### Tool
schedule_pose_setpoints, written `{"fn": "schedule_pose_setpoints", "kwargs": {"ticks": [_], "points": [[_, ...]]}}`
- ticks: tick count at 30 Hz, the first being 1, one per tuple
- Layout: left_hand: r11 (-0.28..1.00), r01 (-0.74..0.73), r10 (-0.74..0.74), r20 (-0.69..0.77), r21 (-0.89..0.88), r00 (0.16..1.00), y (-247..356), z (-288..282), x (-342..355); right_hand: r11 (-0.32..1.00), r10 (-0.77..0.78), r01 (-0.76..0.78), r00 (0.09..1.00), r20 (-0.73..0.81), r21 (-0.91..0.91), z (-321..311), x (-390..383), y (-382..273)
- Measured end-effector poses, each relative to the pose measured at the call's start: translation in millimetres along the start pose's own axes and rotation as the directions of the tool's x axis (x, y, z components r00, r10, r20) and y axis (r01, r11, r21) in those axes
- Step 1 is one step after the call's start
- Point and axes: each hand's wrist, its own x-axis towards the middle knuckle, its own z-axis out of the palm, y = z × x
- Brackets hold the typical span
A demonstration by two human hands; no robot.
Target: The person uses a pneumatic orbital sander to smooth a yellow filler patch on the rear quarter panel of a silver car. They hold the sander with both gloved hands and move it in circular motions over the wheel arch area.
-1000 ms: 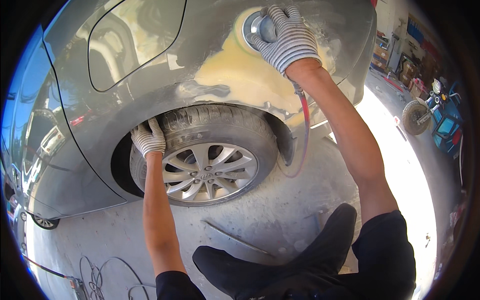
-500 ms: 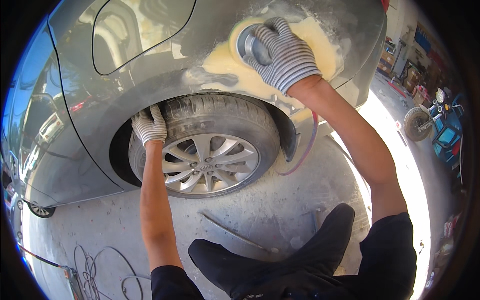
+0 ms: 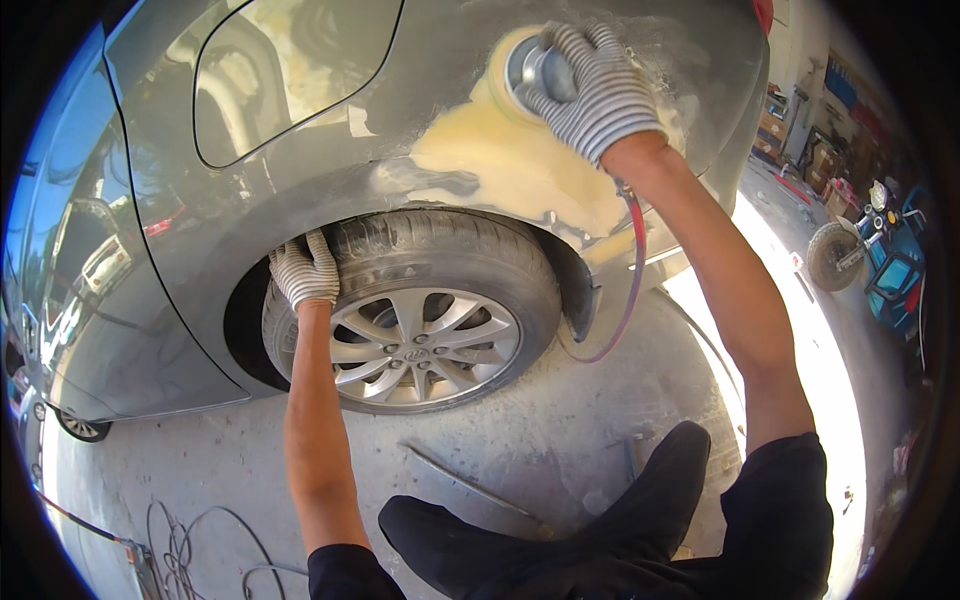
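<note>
My right hand (image 3: 600, 95), in a striped grey-and-white glove, is closed over a round, silver-topped sander (image 3: 545, 72). The sander's disc lies against the yellow filler patch (image 3: 520, 160) on the grey car's rear panel, near the patch's upper part. A red hose (image 3: 638, 250) hangs down from beneath my right wrist. Lower left, my left hand (image 3: 304, 272), gloved alike, rests at the gap between the tyre (image 3: 440, 245) and the wheel arch. Its fingers are stretched and apart, with their tips partly hidden at the arch's edge.
A fuel flap (image 3: 290, 75) is left of the filler. A thin rod-like piece (image 3: 470, 480) lies on the concrete floor before my dark-trousered knees. Coiled hose (image 3: 185, 545) lies lower left. A blue two- or three-wheeler (image 3: 890, 265) and boxes (image 3: 775, 130) stand at right.
My right hand has slid the sander up and to the right over the filler. More of the red hose shows below it. The left hand stays at the wheel arch, and the view has tilted slightly.
</note>
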Motion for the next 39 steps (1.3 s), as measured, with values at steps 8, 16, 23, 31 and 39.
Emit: {"fn": "schedule_pose_setpoints", "kwargs": {"ticks": [8,16,23,31,39], "points": [[1.0,0.025,-0.025,0.033,-0.013,0.999,1.2,-6.2,0.1,0.986,-0.164,0.163,0.986,0.021,0.038,24.3,-26.2,-18.3],[0.999,0.038,-0.038,-0.001,-0.016,0.999,6.5,1.2,-0.7,0.998,-0.043,0.046,0.998,-0.054,0.048,8.2,-12.7,-19.6],[1.0,0.031,-0.031,-0.003,0.0,1.0,4.7,2.8,-0.3,0.997,-0.057,0.061,0.997,-0.058,0.056,9.5,-11.1,-21.7],[1.0,0.011,-0.011,0.014,-0.017,1.0,-0.1,-1.5,1.1,0.964,-0.24,0.236,0.97,0.023,0.127,8.4,-10.1,-54.4],[1.0,-0.005,0.005,-0.007,0.009,1.0,-4.4,-0.3,0.8,0.963,-0.25,0.246,0.968,0.031,0.108,9.2,-3.6,-73.3]]}}
